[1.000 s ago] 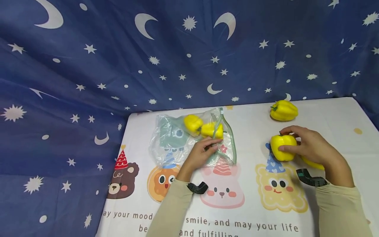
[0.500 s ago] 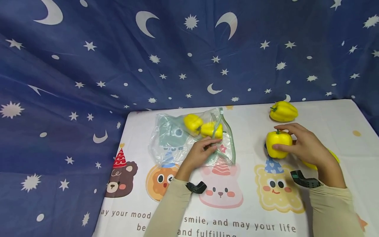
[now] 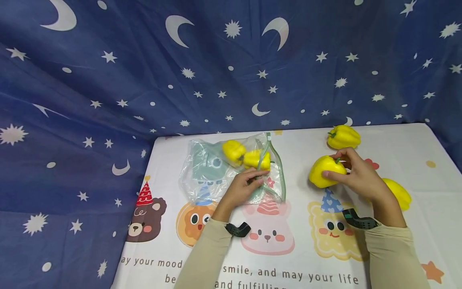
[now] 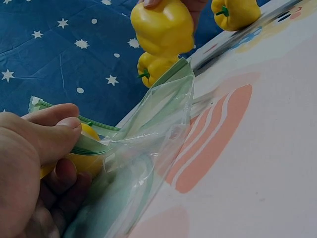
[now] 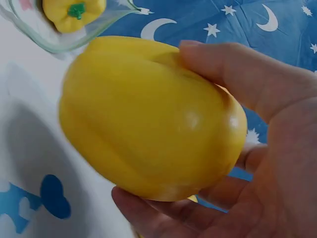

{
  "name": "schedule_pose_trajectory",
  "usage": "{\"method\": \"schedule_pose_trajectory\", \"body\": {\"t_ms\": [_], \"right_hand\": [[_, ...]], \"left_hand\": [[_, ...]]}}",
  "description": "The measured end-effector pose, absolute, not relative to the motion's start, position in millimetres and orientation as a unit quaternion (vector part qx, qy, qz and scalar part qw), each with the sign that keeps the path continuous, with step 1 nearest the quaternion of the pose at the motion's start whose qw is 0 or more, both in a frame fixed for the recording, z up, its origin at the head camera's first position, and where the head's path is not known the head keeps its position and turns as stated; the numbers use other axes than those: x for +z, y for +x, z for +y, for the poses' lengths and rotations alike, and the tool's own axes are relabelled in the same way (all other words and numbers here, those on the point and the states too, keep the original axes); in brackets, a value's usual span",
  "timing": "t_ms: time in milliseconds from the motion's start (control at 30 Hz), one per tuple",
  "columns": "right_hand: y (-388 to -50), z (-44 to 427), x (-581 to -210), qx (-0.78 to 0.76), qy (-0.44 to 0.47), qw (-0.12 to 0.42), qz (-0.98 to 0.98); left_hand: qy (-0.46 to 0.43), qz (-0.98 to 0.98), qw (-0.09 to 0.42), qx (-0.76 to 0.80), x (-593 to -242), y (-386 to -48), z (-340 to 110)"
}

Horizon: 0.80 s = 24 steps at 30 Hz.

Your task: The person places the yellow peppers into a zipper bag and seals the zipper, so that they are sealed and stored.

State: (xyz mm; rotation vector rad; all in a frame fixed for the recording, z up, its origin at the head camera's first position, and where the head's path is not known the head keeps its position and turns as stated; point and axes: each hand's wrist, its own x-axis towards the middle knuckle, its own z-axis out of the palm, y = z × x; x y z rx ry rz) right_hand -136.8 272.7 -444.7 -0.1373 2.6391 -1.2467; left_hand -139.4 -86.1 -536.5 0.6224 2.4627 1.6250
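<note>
My right hand (image 3: 362,178) grips a yellow bell pepper (image 3: 319,170) between thumb and fingers, above the tablecloth. In the right wrist view this pepper (image 5: 148,119) fills the middle, tilted on its side. To the left lies a clear zip bag (image 3: 284,180) with a green edge, its mouth facing right and parted. Inside it are two yellow peppers, one rounder (image 3: 234,150) and one nearer the mouth (image 3: 253,159). My left hand (image 3: 240,190) pinches the bag's green zip strip (image 4: 91,145) between thumb and finger.
Another yellow pepper (image 3: 344,137) lies near the table's back edge. A further one (image 3: 397,194) sits beside my right wrist, partly behind it. A white tablecloth (image 3: 303,224) with cartoon prints covers the table; a blue starry curtain (image 3: 216,60) hangs behind and at the left.
My right hand has carried the pepper leftward, towards the bag, and the pepper has tilted. More of the pepper behind that wrist shows. My left hand has stayed at the bag.
</note>
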Motion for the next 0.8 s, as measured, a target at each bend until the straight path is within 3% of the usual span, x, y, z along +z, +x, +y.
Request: {"method": "schedule_pose_trajectory", "body": {"t_ms": [400, 800], "right_hand": [[-140.8, 253.9, -462.3, -0.507, 0.047, 0.120, 0.852], [-144.3, 226.7, -475.0, -0.558, 0.019, 0.181, 0.809]], "left_hand": [[0.200, 0.810, 0.073, 0.546, -534.4, -138.0, -85.3], [0.208, 0.818, 0.072, 0.532, -533.3, -138.6, -86.1]]}}
